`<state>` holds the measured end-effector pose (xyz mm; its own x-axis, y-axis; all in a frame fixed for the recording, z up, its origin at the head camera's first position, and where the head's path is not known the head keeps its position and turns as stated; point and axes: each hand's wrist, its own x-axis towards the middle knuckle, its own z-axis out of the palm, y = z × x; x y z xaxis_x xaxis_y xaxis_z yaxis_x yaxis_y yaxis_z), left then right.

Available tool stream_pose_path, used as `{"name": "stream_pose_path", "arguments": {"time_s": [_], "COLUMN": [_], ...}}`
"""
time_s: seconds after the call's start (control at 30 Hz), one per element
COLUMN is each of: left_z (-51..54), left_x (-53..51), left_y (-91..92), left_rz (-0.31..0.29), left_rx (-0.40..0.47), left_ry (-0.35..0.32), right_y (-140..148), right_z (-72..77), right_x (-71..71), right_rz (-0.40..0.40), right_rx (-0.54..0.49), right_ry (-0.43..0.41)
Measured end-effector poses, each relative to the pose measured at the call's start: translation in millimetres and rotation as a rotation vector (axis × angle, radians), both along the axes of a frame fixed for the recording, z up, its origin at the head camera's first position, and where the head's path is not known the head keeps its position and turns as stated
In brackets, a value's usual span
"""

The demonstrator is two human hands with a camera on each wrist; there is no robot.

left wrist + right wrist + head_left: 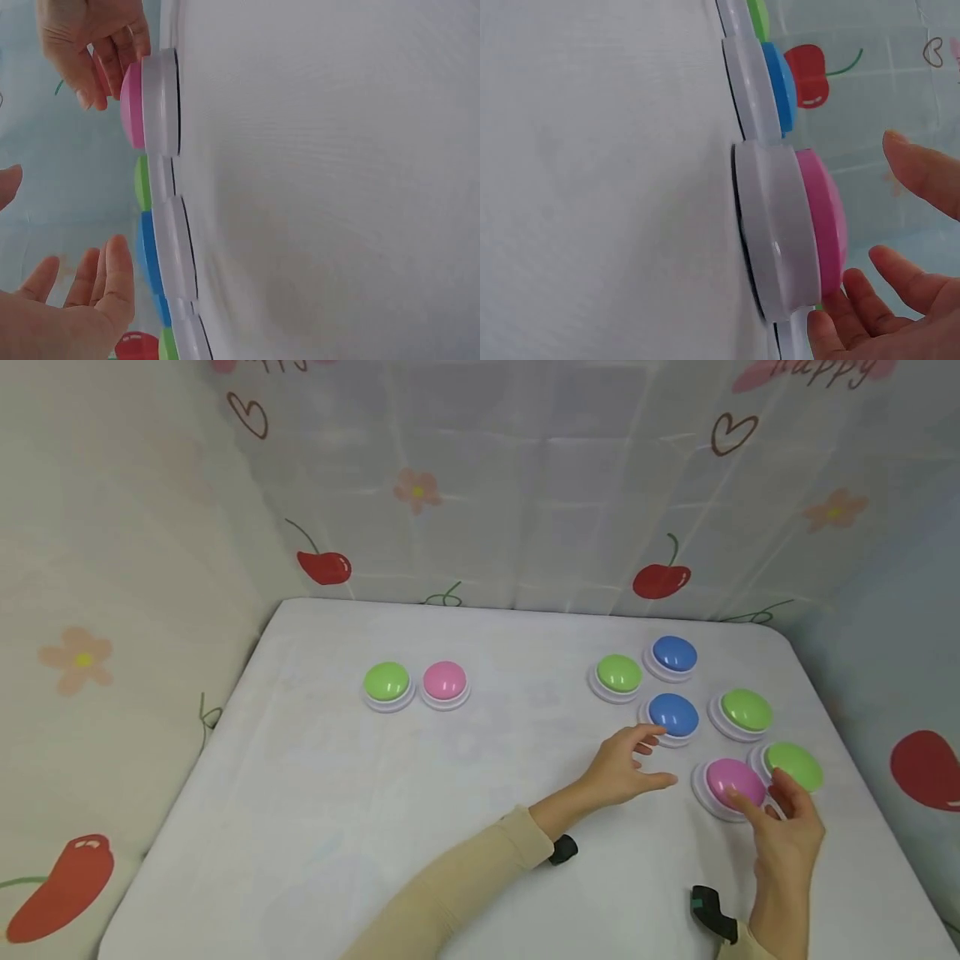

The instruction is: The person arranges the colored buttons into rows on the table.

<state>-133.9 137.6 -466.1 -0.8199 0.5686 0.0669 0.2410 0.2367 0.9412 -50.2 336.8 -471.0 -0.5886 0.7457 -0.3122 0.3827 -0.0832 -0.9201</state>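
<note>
On the right side of the table, a ring of dome push buttons with white bases stands around a small gap. My left hand (pixel 618 767) has its thumb and fingers spread, with the fingertips at the near edge of a blue button (pixel 673 715). Whether they touch it, I cannot tell. My right hand (pixel 791 827) is beside the pink button (pixel 825 225), thumb raised above the dome and lower fingers close to its rim. In the head view its index finger overlaps the green button (pixel 797 765) just behind. Neither hand grips anything.
Another blue button (pixel 675 653) and two green buttons (pixel 619 673), (pixel 747 709) complete the group. Further left are a green button (pixel 386 682) and a pink button (pixel 445 680), side by side. Printed curtains border the white table (pixel 300 793) behind and at both sides.
</note>
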Motion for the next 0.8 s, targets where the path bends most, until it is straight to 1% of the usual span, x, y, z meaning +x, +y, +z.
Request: {"name": "stream_pose_path", "arguments": {"time_s": [0.1, 0.17, 0.3, 0.43, 0.5, 0.63, 0.7, 0.8], "left_z": [-3.9, -5.2, -6.8, -9.2, -11.0, -13.8, -14.5, -14.8], "left_x": [-0.1, 1.9, 5.6, 7.0, 7.9, 9.8, 10.2, 10.1], "left_y": [6.4, 7.8, 10.7, 14.9, 16.7, 19.0, 19.7, 20.2], "left_rz": [0.008, 0.011, 0.014, 0.014, 0.017, 0.017, 0.014, 0.01], "left_rx": [-0.014, -0.017, -0.019, 0.002, 0.004, -0.009, -0.011, -0.015], "left_ry": [-0.022, -0.041, -0.071, -0.104, -0.131, -0.166, -0.171, -0.158], "right_y": [2.3, 0.7, 0.1, -1.3, -2.2, -3.3, -3.3, -2.9], "right_z": [-8.9, -10.4, -12.6, -15.2, -17.1, -19.0, -18.6, -17.2], "right_x": [-2.3, -2.2, -3.3, -4.3, -4.5, -4.0, -3.6, -3.4], "right_rz": [0.021, 0.036, 0.051, 0.068, 0.079, 0.09, 0.093, 0.089], "right_rx": [-0.014, -0.013, 0.022, 0.063, 0.083, 0.118, 0.134, 0.148], "right_ry": [0.005, 0.006, -0.041, -0.084, -0.101, -0.133, -0.143, -0.153]}}
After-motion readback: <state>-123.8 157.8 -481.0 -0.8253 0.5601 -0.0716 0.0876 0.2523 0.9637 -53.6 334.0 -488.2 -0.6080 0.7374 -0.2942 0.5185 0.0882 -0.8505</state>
